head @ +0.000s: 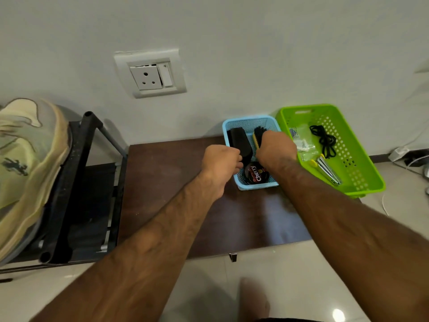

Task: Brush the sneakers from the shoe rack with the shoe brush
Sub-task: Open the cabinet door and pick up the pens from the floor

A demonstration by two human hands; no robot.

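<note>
Both hands are reaching into the blue basket [251, 119] on the dark table [171, 182].
The right hand [276, 151] is curling round the shoe brush [258, 135], whose yellow back and black bristles are sticking out beyond the knuckles toward the wall. The left hand [220, 163] is resting curled at the basket's left rim beside a black brush [240, 141]; what it is gripping cannot be told. The sneaker [27, 159] is sitting on the shoe rack [76, 182], well apart to the left.

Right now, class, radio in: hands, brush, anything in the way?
Right grip holds shoe brush in blue basket. Left grip curled at basket rim, hold unclear. Sneaker on rack, untouched. Nothing blocking.
</note>
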